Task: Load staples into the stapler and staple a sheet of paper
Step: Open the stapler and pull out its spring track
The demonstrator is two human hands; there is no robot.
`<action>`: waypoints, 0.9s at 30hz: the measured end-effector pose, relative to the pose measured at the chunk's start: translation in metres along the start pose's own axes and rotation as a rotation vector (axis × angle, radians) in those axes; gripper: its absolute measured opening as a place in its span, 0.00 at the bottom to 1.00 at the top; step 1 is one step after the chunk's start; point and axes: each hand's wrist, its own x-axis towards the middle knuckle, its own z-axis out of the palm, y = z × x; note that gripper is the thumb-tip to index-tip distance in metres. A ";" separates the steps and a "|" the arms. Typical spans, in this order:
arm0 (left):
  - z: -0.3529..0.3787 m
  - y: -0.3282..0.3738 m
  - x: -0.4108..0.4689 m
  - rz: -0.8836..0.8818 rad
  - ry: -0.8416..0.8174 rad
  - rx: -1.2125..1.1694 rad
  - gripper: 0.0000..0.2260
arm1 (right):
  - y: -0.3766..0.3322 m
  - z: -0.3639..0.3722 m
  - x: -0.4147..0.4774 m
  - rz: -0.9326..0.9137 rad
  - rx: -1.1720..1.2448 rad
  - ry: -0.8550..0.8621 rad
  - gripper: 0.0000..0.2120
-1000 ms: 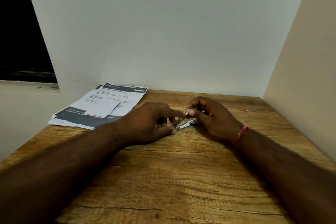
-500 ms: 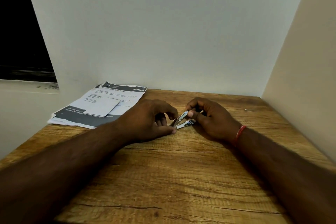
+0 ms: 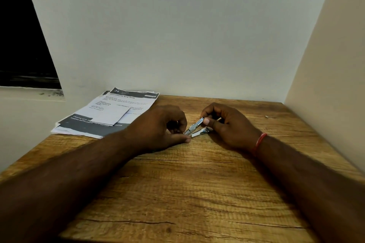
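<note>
Head view: opened stapler [image 3: 196, 128] between hands, left hand [image 3: 158, 127] and right hand [image 3: 227, 124] both pinching it.

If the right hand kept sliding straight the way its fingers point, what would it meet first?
The right hand points left across the table, so beyond the open stapler it already holds, it would likely meet the left hand first. Depth is unclear.

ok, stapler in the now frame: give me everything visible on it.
The stapler is small, shiny metal, hinged open in a narrow V: the upper arm tilts up to the right, the lower arm lies near flat on the wooden table. The right hand pinches the raised end; the left hand grips the hinge end. Whether staples are inside cannot be seen.
</note>
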 end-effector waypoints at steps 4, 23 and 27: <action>-0.001 -0.006 -0.001 -0.053 -0.008 -0.034 0.15 | -0.002 0.000 -0.001 0.029 0.003 0.016 0.05; -0.004 0.009 0.000 -0.171 -0.068 -0.127 0.12 | -0.045 0.011 -0.008 -0.083 -0.513 0.076 0.03; -0.004 0.009 0.000 -0.181 -0.071 -0.134 0.12 | -0.049 0.012 -0.010 -0.059 -0.498 0.044 0.02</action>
